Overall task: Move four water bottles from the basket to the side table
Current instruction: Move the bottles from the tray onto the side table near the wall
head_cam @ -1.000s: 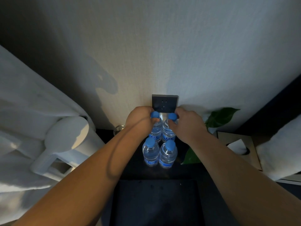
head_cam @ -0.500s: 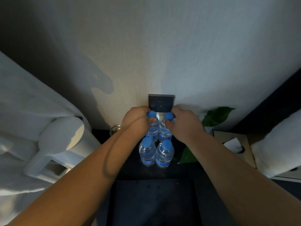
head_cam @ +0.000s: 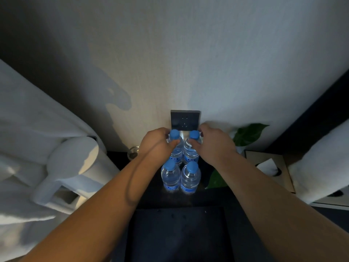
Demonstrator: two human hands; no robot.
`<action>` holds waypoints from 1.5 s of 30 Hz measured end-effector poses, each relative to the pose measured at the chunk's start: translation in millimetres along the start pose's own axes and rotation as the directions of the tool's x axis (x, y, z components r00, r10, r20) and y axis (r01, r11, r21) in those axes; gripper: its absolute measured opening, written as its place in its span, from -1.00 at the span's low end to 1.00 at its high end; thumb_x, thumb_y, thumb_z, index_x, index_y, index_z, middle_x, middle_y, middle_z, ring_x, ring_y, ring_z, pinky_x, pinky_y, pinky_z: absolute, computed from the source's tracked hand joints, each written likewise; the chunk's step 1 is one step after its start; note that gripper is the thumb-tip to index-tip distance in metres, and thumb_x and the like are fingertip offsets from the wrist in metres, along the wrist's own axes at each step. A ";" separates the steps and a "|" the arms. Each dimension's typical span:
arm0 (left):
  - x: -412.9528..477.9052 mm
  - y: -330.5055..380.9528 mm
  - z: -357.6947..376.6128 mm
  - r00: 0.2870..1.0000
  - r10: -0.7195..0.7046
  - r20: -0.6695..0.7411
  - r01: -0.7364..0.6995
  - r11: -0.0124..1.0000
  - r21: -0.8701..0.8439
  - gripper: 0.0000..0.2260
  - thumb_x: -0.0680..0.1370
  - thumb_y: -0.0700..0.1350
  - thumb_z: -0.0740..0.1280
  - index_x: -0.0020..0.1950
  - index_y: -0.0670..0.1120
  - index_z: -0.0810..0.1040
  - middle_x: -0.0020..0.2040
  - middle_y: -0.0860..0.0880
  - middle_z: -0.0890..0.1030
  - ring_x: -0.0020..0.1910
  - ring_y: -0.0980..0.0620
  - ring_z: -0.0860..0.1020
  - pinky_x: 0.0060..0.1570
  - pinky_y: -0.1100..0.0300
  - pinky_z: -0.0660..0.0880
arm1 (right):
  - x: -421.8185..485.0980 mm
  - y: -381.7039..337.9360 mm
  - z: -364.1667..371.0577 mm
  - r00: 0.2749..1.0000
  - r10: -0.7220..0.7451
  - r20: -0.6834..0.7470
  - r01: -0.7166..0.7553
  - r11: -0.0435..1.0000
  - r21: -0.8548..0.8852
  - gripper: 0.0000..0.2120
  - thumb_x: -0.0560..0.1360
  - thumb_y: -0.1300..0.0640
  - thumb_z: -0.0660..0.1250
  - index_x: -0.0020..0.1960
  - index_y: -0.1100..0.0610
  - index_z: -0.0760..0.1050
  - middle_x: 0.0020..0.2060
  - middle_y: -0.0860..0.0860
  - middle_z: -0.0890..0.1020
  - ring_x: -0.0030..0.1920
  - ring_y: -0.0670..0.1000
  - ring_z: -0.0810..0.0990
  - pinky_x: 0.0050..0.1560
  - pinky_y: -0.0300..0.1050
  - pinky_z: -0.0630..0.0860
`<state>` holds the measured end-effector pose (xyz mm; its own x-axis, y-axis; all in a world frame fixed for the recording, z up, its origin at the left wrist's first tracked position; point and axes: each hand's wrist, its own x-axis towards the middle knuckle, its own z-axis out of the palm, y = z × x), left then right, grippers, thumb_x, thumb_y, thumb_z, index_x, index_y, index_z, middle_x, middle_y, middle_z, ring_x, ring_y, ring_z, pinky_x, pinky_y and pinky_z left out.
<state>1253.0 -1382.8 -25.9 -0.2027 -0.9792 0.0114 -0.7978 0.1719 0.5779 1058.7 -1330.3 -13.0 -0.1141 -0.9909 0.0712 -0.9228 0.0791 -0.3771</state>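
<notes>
On the dark side table (head_cam: 151, 188), against the pale wall, four water bottles stand upright in a tight two-by-two block; the near left bottle (head_cam: 170, 176) and near right bottle (head_cam: 190, 177) stand free, touching or nearly touching one another. Behind them, the left hand (head_cam: 156, 143) has its fingers curled round the neck of the far left bottle (head_cam: 176, 148), and the right hand (head_cam: 215, 143) grips the neck of the far right bottle (head_cam: 191, 149) the same way; both far bottles are partly hidden by the hands and the near pair, so their bases cannot be seen. A dark wall socket (head_cam: 185, 120) sits just behind the caps; a white kettle (head_cam: 75, 171) stands left, a small glass (head_cam: 133, 152) half hidden behind the left wrist; green leaves (head_cam: 247, 134) and a tissue box (head_cam: 270, 167) lie right. The black shape (head_cam: 177, 233) nearest the camera is too dim to identify.
</notes>
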 end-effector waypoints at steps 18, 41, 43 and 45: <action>-47.6 -4.7 -17.1 0.978 0.066 0.198 -0.078 0.995 0.054 -0.67 0.61 0.22 0.25 -0.14 0.02 0.60 -0.21 0.04 0.64 -0.20 0.07 0.59 -0.11 -0.01 0.60 | -45.2 -12.4 -5.1 0.986 -0.112 -0.122 0.102 0.991 -0.088 -0.76 0.61 -0.06 0.30 0.07 0.10 0.60 -0.11 0.05 0.62 -0.06 0.06 0.52 -0.17 -0.08 0.43; -84.6 0.0 -18.8 0.969 0.171 0.179 -0.221 0.924 0.313 -0.81 0.60 -0.05 0.33 0.21 0.00 0.55 0.06 -0.06 0.62 0.00 -0.10 0.58 -0.03 -0.01 0.56 | -90.7 -34.8 -5.1 0.991 -0.023 0.135 0.048 0.982 -0.182 -0.84 0.66 -0.06 0.28 0.13 0.01 0.41 -0.13 -0.01 0.57 -0.23 -0.03 0.49 -0.36 -0.09 0.32; -84.3 0.7 -19.0 0.968 0.175 0.179 -0.226 0.917 0.329 -0.80 0.60 -0.05 0.33 0.22 -0.01 0.54 0.06 -0.07 0.62 -0.02 -0.09 0.57 -0.04 -0.01 0.56 | -88.8 -37.9 -4.4 0.989 -0.010 0.147 0.038 0.981 -0.189 -0.88 0.66 0.01 0.31 0.05 0.01 0.37 -0.15 0.00 0.56 -0.26 -0.08 0.46 -0.37 -0.11 0.31; -83.0 1.0 -20.2 0.969 0.173 0.177 -0.224 0.915 0.335 -0.79 0.60 -0.04 0.34 0.23 0.00 0.54 0.06 -0.07 0.62 -0.03 -0.09 0.57 -0.07 0.01 0.55 | -87.2 -40.8 -4.1 0.987 -0.004 0.160 0.038 0.977 -0.211 -0.91 0.65 0.10 0.32 0.09 0.02 0.40 -0.14 0.01 0.55 -0.19 -0.02 0.52 -0.29 -0.09 0.39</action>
<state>1280.5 -1303.6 -9.9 -0.4349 -0.8998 -0.0339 -0.8748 0.4133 0.2527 1104.7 -1246.7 -0.1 -0.0499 -0.9959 -0.0761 -0.9833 0.0623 -0.1708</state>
